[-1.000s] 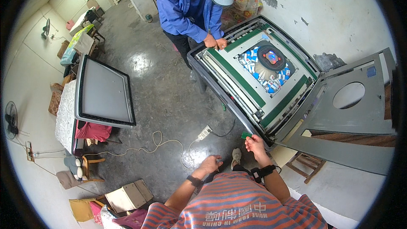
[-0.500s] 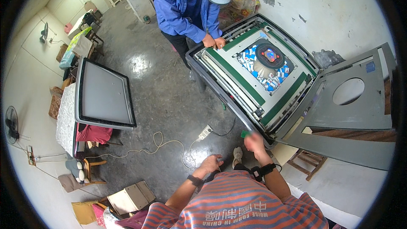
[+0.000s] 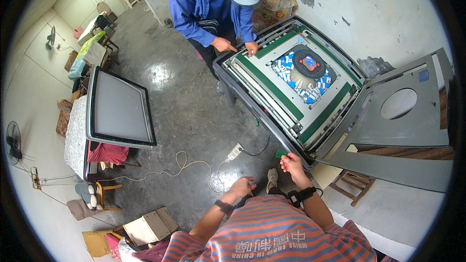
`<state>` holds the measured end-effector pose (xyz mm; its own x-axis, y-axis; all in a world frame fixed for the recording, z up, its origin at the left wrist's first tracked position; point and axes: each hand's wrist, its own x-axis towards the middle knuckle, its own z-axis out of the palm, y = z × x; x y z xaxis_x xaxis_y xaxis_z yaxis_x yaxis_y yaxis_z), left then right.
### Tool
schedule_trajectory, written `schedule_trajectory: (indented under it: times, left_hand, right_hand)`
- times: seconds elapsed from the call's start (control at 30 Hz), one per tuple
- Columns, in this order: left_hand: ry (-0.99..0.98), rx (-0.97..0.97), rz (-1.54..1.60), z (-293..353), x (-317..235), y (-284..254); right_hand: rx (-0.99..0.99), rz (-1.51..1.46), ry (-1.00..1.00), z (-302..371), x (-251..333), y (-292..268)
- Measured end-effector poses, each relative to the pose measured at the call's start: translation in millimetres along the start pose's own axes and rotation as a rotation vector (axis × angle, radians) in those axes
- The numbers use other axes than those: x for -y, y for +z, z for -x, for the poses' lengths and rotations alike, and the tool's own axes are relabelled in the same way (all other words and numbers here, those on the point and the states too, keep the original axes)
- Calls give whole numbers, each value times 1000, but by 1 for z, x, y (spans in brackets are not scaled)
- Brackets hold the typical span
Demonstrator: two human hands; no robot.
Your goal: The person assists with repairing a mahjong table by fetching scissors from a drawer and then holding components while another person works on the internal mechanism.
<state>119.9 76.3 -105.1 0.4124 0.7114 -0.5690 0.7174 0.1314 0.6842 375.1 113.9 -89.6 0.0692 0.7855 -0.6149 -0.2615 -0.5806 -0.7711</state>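
My right hand (image 3: 291, 163) is closed on a small flat green piece (image 3: 281, 154), pinched at the near corner of an automatic mahjong table (image 3: 310, 162). What the piece is I cannot make out. My left hand (image 3: 241, 188) hangs low in front of me, fingers partly stretched, with nothing visible in it. The mahjong table stands with its top removed: a pale inner deck (image 3: 272, 74) with green strips shows, and blue-and-white tiles (image 3: 318, 89) lie round a dark central disc (image 3: 309, 64). A grey cover panel (image 3: 354, 133) with a round hole is tilted up on its right side.
A co-worker in a blue shirt (image 3: 191, 7) leans over the table's far left corner, hands on its edge. A power strip (image 3: 234, 153) and pale cord lie on the floor. A grey framed tabletop (image 3: 121, 109) leans at left; a wooden stool (image 3: 350, 187) is at right.
The co-worker has shifted a little left, and their hands, close together before, are now apart. My right hand has turned slightly, so more of the green piece shows. My left hand stays put.
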Motion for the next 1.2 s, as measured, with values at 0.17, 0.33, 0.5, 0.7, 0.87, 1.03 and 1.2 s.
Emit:
schedule_trajectory:
  times: [0.17, 0.33, 0.5, 0.7, 0.87, 1.03, 1.2]
  left_hand:
    - [-23, 19, 13, 2, -5, -2]
    - [34, -14, -22, 2, -1, 1]
    - [34, -13, -11, 4, -2, 1]
    - [33, -17, 12, 2, 1, 5]
    - [28, -15, 31, 3, 3, 6]
    - [54, -25, 7, 3, 4, 8]
    - [17, -11, -10, 6, -6, 5]
  right_hand:
    - [3, -3, 1, 0, -1, -1]
    - [54, 10, -29, 1, 0, -4]
    - [38, -5, -14, 5, 2, -2]
    - [5, 0, -1, 2, -5, -3]
    - [-7, -3, 0, 6, -2, -1]
    - [26, -3, -17, 4, -7, -5]
    - [23, 4, -23, 4, -8, -7]
